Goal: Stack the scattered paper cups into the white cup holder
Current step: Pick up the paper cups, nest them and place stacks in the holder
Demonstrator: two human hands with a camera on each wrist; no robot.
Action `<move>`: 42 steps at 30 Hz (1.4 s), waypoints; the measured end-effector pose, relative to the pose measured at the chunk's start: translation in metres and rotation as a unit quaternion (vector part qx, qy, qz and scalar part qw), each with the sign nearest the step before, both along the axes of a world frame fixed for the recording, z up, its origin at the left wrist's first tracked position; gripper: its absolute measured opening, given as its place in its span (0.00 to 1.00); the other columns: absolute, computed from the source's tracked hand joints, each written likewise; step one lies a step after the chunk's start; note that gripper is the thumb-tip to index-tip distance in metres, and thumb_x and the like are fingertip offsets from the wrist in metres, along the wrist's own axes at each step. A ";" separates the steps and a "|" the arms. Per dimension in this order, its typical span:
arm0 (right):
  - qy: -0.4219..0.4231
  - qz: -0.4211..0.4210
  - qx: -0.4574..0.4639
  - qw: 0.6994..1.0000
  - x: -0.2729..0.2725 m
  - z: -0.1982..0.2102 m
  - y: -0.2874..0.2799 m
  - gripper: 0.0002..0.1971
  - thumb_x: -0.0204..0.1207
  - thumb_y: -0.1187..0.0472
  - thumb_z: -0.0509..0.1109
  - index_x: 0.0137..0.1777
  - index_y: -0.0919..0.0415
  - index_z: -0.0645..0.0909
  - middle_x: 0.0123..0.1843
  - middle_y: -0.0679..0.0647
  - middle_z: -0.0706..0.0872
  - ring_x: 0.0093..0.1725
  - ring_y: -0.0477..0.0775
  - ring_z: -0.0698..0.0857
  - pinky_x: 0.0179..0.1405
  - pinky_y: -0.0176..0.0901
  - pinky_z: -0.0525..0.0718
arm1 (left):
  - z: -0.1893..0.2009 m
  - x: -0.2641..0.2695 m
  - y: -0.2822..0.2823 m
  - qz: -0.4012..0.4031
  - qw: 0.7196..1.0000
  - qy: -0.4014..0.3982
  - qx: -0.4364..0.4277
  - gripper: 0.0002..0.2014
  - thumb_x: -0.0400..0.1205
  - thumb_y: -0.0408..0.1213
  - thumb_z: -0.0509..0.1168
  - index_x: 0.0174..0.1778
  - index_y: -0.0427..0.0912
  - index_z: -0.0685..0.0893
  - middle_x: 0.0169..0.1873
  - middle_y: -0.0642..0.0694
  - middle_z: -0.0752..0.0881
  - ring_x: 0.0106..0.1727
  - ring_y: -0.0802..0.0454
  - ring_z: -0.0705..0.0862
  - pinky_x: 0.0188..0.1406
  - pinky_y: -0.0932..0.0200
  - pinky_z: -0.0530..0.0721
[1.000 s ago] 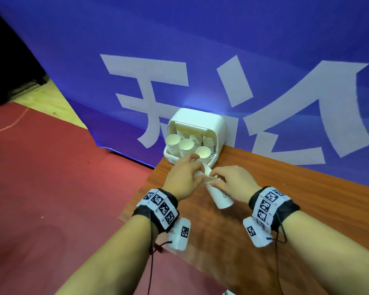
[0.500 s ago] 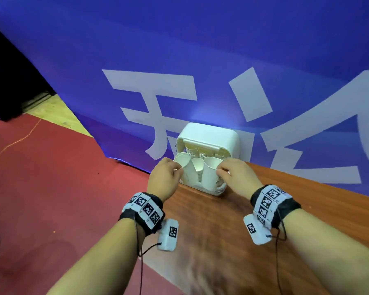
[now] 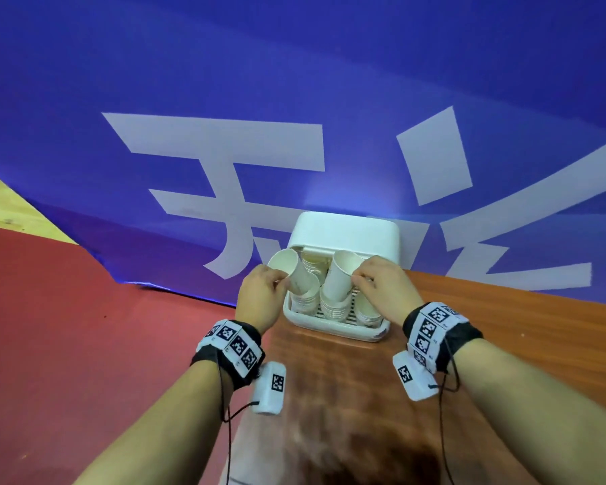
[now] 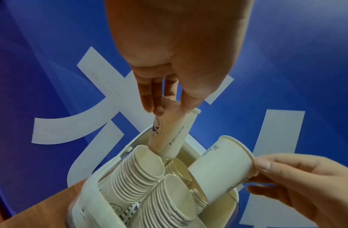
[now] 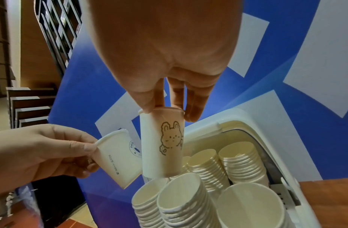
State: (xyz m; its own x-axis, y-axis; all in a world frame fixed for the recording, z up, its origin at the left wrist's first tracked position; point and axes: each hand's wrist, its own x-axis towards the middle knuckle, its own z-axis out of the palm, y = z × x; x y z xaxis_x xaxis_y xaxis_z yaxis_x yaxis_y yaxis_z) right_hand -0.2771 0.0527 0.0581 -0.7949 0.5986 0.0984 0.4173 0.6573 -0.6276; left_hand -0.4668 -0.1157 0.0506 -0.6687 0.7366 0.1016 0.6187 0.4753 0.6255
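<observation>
The white cup holder (image 3: pixel 343 232) stands at the table's far left corner with several stacks of paper cups (image 3: pixel 333 304) in it. My left hand (image 3: pixel 280 283) pinches the rim of a paper cup (image 3: pixel 293 271) tilted over the left front stack. My right hand (image 3: pixel 359 276) pinches the rim of a second cup (image 3: pixel 340 278), whose base dips toward the middle stack. In the left wrist view the left hand (image 4: pixel 169 108) holds its printed cup (image 4: pixel 169 132) above the stacks (image 4: pixel 138 174). In the right wrist view the right hand (image 5: pixel 165 111) holds a rabbit-print cup (image 5: pixel 161 143) over the stacks (image 5: pixel 185 200).
The brown wooden table (image 3: pixel 487 344) runs right and toward me, and its left edge lies just below the holder. A blue banner (image 3: pixel 294 82) hangs directly behind the holder. Red floor (image 3: pixel 84 344) lies to the left.
Both hands rose from the tabletop, where they held cups together, to the holder. Each now holds its own cup, tilted over the stacks.
</observation>
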 end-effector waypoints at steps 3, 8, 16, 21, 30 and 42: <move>-0.034 -0.007 0.021 0.999 -0.010 -0.004 0.004 0.10 0.81 0.55 0.66 0.48 0.56 0.89 0.48 0.50 0.83 0.53 0.52 0.81 0.57 0.48 0.78 | -0.005 -0.014 0.013 -0.043 0.999 -0.010 -0.019 0.07 0.81 0.40 0.67 0.46 0.45 0.91 0.43 0.47 0.83 0.45 0.49 0.81 0.46 0.55 0.79; -0.103 -0.003 0.048 0.994 -0.019 -0.018 0.006 0.12 0.82 0.53 0.63 0.49 0.54 0.88 0.51 0.48 0.82 0.55 0.49 0.78 0.51 0.47 0.79 | -0.024 -0.029 0.029 -0.099 0.993 0.003 -0.061 0.08 0.79 0.36 0.66 0.40 0.44 0.90 0.40 0.47 0.82 0.43 0.49 0.81 0.45 0.50 0.82; -0.143 0.046 0.050 0.987 -0.030 -0.048 0.005 0.11 0.82 0.52 0.65 0.48 0.53 0.88 0.52 0.46 0.80 0.56 0.49 0.79 0.50 0.46 0.78 | -0.056 -0.034 0.043 -0.161 0.982 0.021 -0.100 0.09 0.80 0.39 0.66 0.43 0.42 0.91 0.43 0.42 0.84 0.45 0.43 0.83 0.44 0.50 0.82; -0.165 0.055 0.079 0.982 -0.035 -0.061 0.007 0.13 0.82 0.49 0.62 0.49 0.49 0.88 0.72 0.44 0.76 0.62 0.50 0.81 0.50 0.44 0.78 | -0.069 -0.036 0.050 -0.182 0.972 0.053 -0.136 0.12 0.82 0.44 0.64 0.39 0.43 0.89 0.41 0.43 0.83 0.45 0.43 0.82 0.40 0.51 0.80; -0.128 0.084 0.081 0.985 -0.037 -0.072 0.014 0.12 0.81 0.51 0.65 0.48 0.54 0.89 0.60 0.47 0.83 0.58 0.55 0.81 0.58 0.51 0.79 | -0.083 -0.037 0.053 -0.177 0.968 0.036 -0.175 0.11 0.82 0.43 0.63 0.44 0.46 0.91 0.45 0.44 0.85 0.48 0.44 0.83 0.42 0.54 0.80; -0.111 0.091 0.079 0.986 -0.027 -0.092 0.013 0.12 0.79 0.53 0.67 0.43 0.55 0.90 0.55 0.50 0.86 0.59 0.57 0.81 0.61 0.55 0.78 | -0.092 -0.040 0.052 -0.156 0.970 -0.015 -0.187 0.11 0.83 0.46 0.64 0.42 0.47 0.90 0.47 0.48 0.84 0.49 0.46 0.82 0.44 0.55 0.77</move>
State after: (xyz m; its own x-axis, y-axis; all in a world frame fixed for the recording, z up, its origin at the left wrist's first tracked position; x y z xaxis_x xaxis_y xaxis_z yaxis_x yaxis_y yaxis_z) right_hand -0.3044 0.0655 -0.0342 -0.9001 0.4356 -0.0092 0.3993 0.8163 -0.4173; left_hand -0.5067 -0.0635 -0.0417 -0.4053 0.8854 -0.2277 0.7536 0.4646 0.4650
